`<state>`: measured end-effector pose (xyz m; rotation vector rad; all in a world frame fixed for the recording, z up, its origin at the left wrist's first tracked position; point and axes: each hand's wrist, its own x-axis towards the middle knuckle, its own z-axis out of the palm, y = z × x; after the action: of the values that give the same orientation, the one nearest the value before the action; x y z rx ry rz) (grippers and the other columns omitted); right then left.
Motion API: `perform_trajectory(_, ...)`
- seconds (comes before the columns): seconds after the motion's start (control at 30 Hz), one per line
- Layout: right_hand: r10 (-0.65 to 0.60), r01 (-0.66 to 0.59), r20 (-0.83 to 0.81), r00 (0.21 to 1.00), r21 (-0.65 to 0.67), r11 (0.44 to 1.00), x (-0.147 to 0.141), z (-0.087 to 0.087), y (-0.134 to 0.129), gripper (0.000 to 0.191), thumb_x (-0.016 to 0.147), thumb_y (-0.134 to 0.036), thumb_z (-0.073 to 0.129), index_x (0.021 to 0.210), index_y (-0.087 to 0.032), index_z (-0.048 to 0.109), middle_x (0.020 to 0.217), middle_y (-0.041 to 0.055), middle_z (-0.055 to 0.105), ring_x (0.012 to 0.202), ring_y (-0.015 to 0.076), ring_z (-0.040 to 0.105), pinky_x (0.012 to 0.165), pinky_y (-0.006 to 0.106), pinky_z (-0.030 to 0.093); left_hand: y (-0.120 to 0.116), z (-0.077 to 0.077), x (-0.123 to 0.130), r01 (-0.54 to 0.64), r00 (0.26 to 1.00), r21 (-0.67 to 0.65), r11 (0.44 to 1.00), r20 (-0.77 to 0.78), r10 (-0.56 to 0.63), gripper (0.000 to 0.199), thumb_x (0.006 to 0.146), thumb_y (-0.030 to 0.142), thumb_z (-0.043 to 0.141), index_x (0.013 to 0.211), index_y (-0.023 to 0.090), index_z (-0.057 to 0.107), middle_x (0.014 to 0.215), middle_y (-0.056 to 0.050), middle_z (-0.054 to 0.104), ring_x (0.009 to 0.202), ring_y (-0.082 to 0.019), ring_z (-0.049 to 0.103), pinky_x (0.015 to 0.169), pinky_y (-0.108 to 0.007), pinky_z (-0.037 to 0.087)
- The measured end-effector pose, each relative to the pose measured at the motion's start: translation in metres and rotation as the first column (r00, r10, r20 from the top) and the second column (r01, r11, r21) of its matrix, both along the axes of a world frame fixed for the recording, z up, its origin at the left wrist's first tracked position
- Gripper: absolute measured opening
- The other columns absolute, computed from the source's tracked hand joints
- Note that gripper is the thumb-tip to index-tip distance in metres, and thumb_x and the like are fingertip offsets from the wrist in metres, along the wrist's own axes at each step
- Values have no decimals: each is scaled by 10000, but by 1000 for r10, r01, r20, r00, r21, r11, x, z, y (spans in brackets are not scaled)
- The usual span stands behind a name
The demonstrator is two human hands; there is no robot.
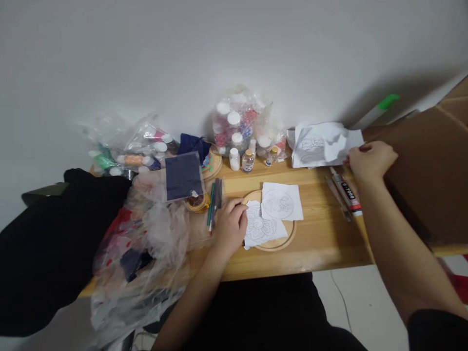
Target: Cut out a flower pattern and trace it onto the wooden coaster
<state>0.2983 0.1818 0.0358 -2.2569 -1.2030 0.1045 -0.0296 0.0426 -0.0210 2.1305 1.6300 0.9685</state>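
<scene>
My left hand [231, 227] is closed, its bent fingers and thumb at the left edge of a torn paper sheet with a flower drawing [260, 225]. That sheet lies on a round wooden disc [283, 243], partly under a second sheet with an oval line drawing [281, 202]. At the back right, my right hand [373, 160] pinches the right edge of a loose stack of papers [325, 144], whose top sheets are creased and bear a drawing. Below it lie a black and white glue tube [348, 192] and tweezers [338, 199].
Bagged white-capped bead bottles [237, 122] stand by the wall, small bottles [247, 161] before them. Pens [215, 200] and a dark blue packet [184, 176] lie left of centre. Crumpled plastic bags [153, 243] and black cloth [51, 248] cover the left; a cardboard box [427, 180] stands right.
</scene>
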Motion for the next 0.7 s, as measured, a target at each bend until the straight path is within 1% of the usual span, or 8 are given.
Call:
perform_trajectory(0.1, -136, 139, 64, 989, -47, 989, -11, 12, 7, 332, 812, -77, 510, 1097, 58, 611, 1084, 349, 610, 1080, 338, 584, 923, 518, 378, 0, -1, 0, -1, 1000, 14, 1000, 4, 1, 185, 839, 85, 525, 888, 167, 683, 1052, -93, 703, 992, -232, 661, 854, -375, 535)
perform_trajectory(0.23, -153, 165, 133, 979, -83, 983, -24, 26, 9, 534, 842, -119, 532, 1350, 0, 420, 1204, 296, 572, 1106, 306, 554, 904, 469, 357, 1, -1, 0, 3, 1000, 17, 1000, 1, -3, 187, 840, 85, 523, 887, 172, 682, 1057, -92, 702, 991, -224, 663, 851, -365, 537)
perform_trajectory(0.3, -98, 119, 185, 978, -108, 987, -26, 28, 7, 548, 863, -154, 525, 1382, -44, 390, 1256, 269, 543, 1088, 288, 548, 866, 432, 352, 1, 0, -1, 6, 1000, 15, 1000, -6, -6, 188, 841, 86, 522, 890, 169, 683, 1058, -94, 702, 987, -226, 665, 842, -367, 539)
perform_trajectory(0.37, 41, -4, 231, 972, -158, 987, -25, 25, 3, 487, 895, -202, 498, 1357, -62, 437, 1290, 260, 514, 1071, 276, 535, 824, 399, 341, 1, 1, -1, 3, 1000, 7, 1000, -10, -3, 189, 844, 89, 519, 894, 169, 683, 1061, -94, 702, 989, -228, 665, 846, -371, 539)
perform_trajectory(0.43, 197, -143, 238, 951, -228, 963, -23, 17, 1, 438, 911, -245, 494, 1304, -52, 508, 1265, 255, 530, 1042, 259, 523, 798, 370, 326, 0, 1, -1, 2, 1000, -9, 1000, -12, -2, 192, 849, 94, 514, 897, 174, 683, 1069, -92, 699, 1003, -228, 661, 857, -373, 536)
perform_trajectory(0.5, 300, -237, 218, 929, -271, 933, -23, 8, 0, 431, 903, -260, 522, 1279, -51, 551, 1225, 235, 560, 1025, 240, 509, 801, 346, 315, 0, 1, -1, 3, 1000, -32, 999, -9, -3, 194, 852, 100, 513, 903, 182, 682, 1078, -88, 696, 1013, -226, 659, 867, -376, 533)
perform_trajectory(0.6, 308, -248, 230, 923, -257, 934, -27, -1, -1, 434, 884, -256, 539, 1281, -82, 578, 1256, 219, 538, 1087, 261, 462, 842, 352, 297, 0, 1, -1, 4, 1000, -56, 998, 1, -4, 199, 851, 102, 513, 914, 188, 682, 1086, -87, 691, 1024, -228, 655, 880, -385, 528)
perform_trajectory(0.7, 203, -154, 257, 945, -198, 968, -29, -2, -3, 426, 888, -266, 507, 1257, -74, 598, 1301, 247, 480, 1136, 315, 409, 862, 402, 283, 0, 1, -1, 3, 1000, -53, 999, 3, -2, 201, 853, 101, 511, 914, 187, 683, 1089, -90, 691, 1026, -227, 656, 884, -387, 527)
